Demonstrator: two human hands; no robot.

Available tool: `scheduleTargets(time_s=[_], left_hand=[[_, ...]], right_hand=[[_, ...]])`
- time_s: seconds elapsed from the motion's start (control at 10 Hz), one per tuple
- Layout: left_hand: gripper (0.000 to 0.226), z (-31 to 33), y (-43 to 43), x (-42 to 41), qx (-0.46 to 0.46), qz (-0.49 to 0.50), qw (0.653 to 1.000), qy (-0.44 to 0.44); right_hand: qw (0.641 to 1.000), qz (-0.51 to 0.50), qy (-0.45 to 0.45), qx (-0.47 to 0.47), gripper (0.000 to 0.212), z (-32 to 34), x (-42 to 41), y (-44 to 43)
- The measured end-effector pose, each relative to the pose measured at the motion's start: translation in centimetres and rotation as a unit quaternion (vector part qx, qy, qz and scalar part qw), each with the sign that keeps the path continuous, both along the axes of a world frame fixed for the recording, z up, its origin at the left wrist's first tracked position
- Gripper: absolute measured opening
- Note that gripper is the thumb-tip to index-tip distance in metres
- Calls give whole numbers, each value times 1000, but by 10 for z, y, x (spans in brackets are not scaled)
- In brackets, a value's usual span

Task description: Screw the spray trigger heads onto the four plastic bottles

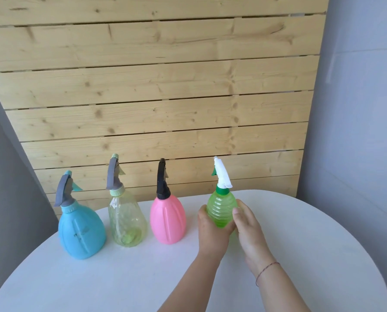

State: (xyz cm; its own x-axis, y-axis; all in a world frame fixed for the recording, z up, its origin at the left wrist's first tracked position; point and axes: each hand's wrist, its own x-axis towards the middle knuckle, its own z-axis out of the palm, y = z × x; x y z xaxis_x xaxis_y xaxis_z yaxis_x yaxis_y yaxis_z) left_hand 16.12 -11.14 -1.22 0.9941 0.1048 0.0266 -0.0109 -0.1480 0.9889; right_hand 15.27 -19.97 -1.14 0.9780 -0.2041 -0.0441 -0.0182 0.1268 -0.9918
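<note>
Standing in a row across the far part of the round white table [300,255] are four plastic spray bottles, each with a trigger head seated on its neck. At the left is the blue bottle [82,233], opaque, with a grey trigger head [64,191]. Just right of it is the clear yellowish bottle [127,221], which looks empty apart from a dip tube running down to its base; it carries a grey and pale green trigger head [114,175]. Next comes the opaque pink bottle [167,219] with a black trigger head [162,179]. At the right end is the ribbed green bottle [221,210], see-through, with no liquid to be made out, topped by a white trigger head [221,174] on a green collar. The left hand [212,233] and the right hand [247,226] curl around this bottle's lower body from either side, clasping it between them. Behind the table rises a wall of pale wooden planks [154,86].
</note>
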Motion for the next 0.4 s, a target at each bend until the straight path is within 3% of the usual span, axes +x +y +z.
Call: scheduleTargets(time_s=[0.4], left_hand=[[52,6,8,-11,6,-14,999,41]], right_hand=[[999,-3,32,-28,53,-1,-2,6]])
